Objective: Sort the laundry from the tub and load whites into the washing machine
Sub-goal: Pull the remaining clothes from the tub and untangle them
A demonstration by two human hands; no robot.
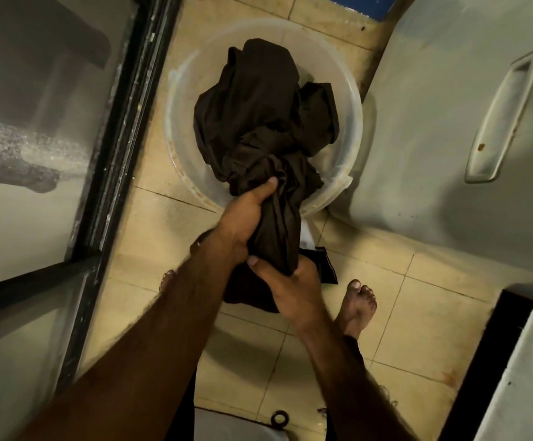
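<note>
A round translucent plastic tub (351, 122) stands on the tiled floor ahead of me. A large dark brown garment (259, 116) is bunched up in it and trails out over the near rim. My left hand (246, 214) grips the garment just above that rim. My right hand (290, 288) grips the same cloth lower down, closer to me. A small strip of white fabric (308, 237) shows behind the dark cloth, next to the tub. The white side of the washing machine (449, 122) rises at the right.
A glass door with a black metal frame (125, 122) runs along the left. A white appliance top (529, 361) sits at the near right. My bare feet (359, 303) stand on the beige floor tiles (169, 224). A small black ring (279, 418) lies on the floor near me.
</note>
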